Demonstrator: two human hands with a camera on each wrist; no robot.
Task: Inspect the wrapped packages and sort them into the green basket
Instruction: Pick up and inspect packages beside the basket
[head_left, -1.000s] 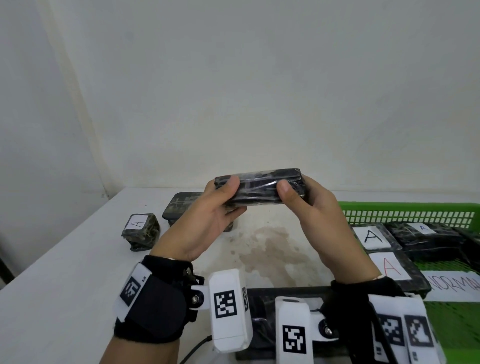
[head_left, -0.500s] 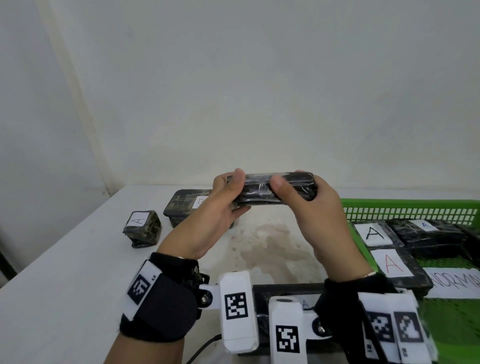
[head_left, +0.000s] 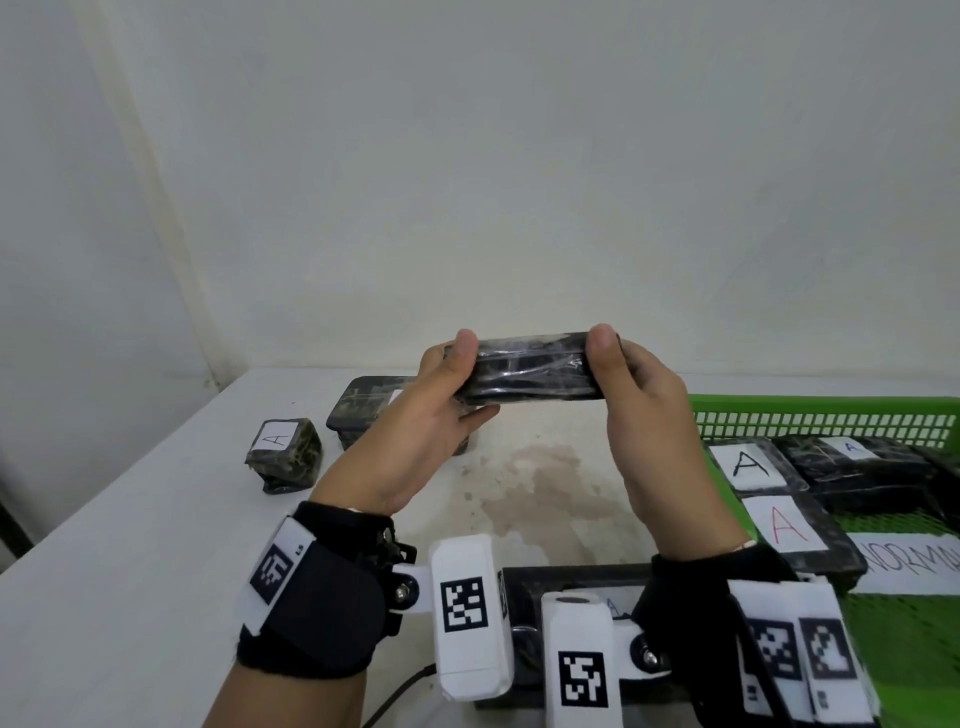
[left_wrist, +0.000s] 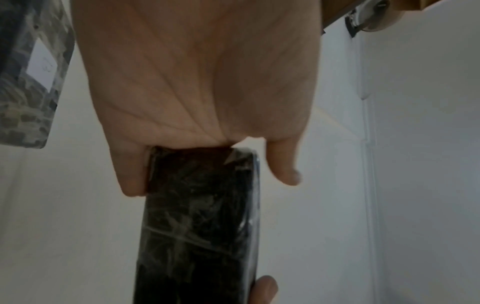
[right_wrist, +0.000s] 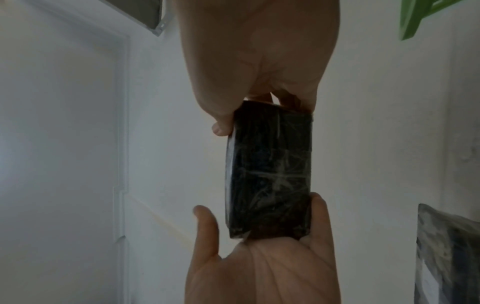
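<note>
— Hands: what are they doing?
— Left hand (head_left: 415, 415) and right hand (head_left: 654, 415) each pinch an end of the wrapped package (head_left: 530, 371), raised above the table (head_left: 130, 571), left of the green basket (head_left: 831, 415).
— Advice?
— Turn it slowly, checking every face.

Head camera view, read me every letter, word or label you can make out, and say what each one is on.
"A", black: label on the small package on the table.
"A", black: label on a package in the green basket.
"A", red: label on the package nearer the camera.
"A", blue, small: label on the basket's far package.
"NORMA", cut off: paper strip in the basket.
Other labels: unreadable.
</note>
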